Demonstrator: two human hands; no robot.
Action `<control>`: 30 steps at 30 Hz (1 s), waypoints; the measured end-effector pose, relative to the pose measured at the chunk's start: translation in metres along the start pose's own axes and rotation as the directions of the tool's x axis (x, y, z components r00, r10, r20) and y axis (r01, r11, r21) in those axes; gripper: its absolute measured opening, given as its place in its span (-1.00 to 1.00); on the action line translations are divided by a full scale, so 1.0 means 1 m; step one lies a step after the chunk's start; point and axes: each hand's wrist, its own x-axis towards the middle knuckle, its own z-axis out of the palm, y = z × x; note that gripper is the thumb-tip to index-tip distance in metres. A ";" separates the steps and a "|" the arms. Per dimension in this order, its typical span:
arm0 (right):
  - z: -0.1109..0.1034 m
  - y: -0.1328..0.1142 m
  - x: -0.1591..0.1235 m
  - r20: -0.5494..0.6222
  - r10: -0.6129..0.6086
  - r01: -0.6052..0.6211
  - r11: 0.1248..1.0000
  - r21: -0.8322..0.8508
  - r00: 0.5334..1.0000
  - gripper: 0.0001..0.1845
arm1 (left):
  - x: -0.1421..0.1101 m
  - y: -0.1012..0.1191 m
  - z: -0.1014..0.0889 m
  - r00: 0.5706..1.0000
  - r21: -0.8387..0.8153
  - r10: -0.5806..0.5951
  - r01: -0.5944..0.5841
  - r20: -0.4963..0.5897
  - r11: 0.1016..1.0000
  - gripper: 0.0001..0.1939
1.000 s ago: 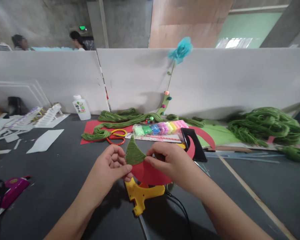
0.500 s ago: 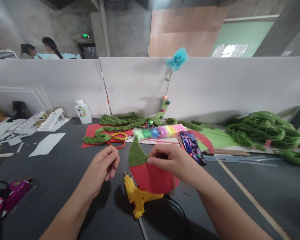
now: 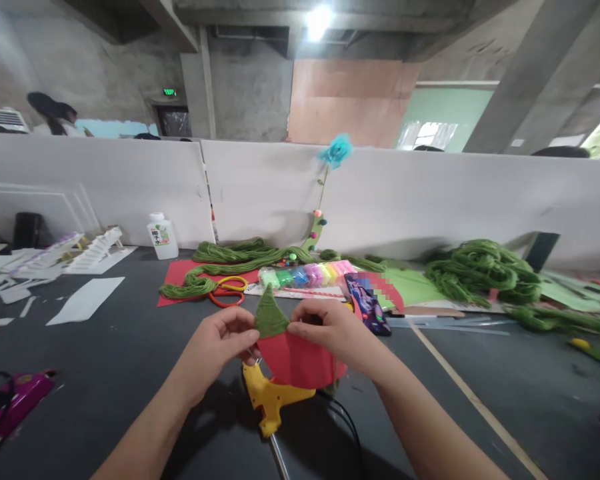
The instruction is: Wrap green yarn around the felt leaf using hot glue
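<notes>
Both my hands hold a red paper cone point(image 3: 300, 360) whose tip is wound with green yarn point(image 3: 270, 316). My left hand point(image 3: 220, 347) pinches the cone's left edge just below the green tip. My right hand point(image 3: 330, 330) grips the right edge, fingers curled over the paper. A yellow glue gun point(image 3: 273, 397) lies on the dark table right under the cone, its black cord running toward me.
Behind the cone lie scissors with red and yellow handles point(image 3: 227, 290), green yarn hanks point(image 3: 240, 253), a packet of coloured clay point(image 3: 305, 275), a phone point(image 3: 367, 307) and a white glue bottle point(image 3: 163, 237). A big yarn pile point(image 3: 483, 270) sits right. A purple tool point(image 3: 15, 403) lies left. White partition boards point(image 3: 430, 193) stand behind.
My left hand, which had let go of the cone half a second ago, has come back and pinches its left edge again. The view has tilted upward.
</notes>
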 end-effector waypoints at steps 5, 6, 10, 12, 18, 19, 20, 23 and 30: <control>0.007 0.004 -0.004 -0.063 -0.002 -0.004 0.995 -0.099 0.998 -0.88 | -0.001 -0.004 0.002 0.999 0.070 -0.036 0.036 0.007 0.997 -0.87; 0.008 0.004 -0.004 -0.070 -0.006 -0.002 0.993 -0.118 0.998 -0.88 | -0.001 -0.004 0.003 0.999 0.080 -0.048 0.048 0.006 0.996 -0.87; 0.010 0.001 -0.002 -0.088 -0.037 0.021 0.984 -0.180 0.995 -0.89 | 0.002 -0.006 0.001 0.999 0.094 -0.053 0.053 -0.006 0.994 -0.87; 0.012 0.001 0.000 -0.097 -0.060 0.040 0.979 -0.198 0.993 -0.87 | 0.004 -0.008 0.000 0.999 0.092 -0.033 0.036 -0.040 0.995 -0.85; 0.015 0.014 0.005 -0.071 -0.070 0.054 0.978 -0.201 0.995 -0.90 | 0.009 -0.014 0.000 0.995 0.111 -0.064 0.072 -0.079 0.991 -0.84; 0.015 0.016 0.005 -0.065 -0.067 0.053 0.979 -0.197 0.996 -0.90 | 0.009 -0.015 0.001 0.994 0.118 -0.075 0.083 -0.077 0.989 -0.85; 0.014 0.018 0.004 -0.063 -0.063 0.050 0.980 -0.194 0.996 -0.91 | 0.009 -0.016 0.001 0.994 0.125 -0.082 0.091 -0.073 0.988 -0.86; 0.013 0.020 0.004 -0.066 -0.050 0.036 0.981 -0.192 0.997 -0.91 | 0.011 -0.020 0.002 0.994 0.122 -0.078 0.086 -0.070 0.989 -0.86; 0.016 0.021 0.005 -0.089 -0.054 0.037 0.982 -0.183 0.995 -0.91 | 0.013 -0.020 0.000 0.992 0.205 -0.113 0.120 -0.047 0.971 -0.85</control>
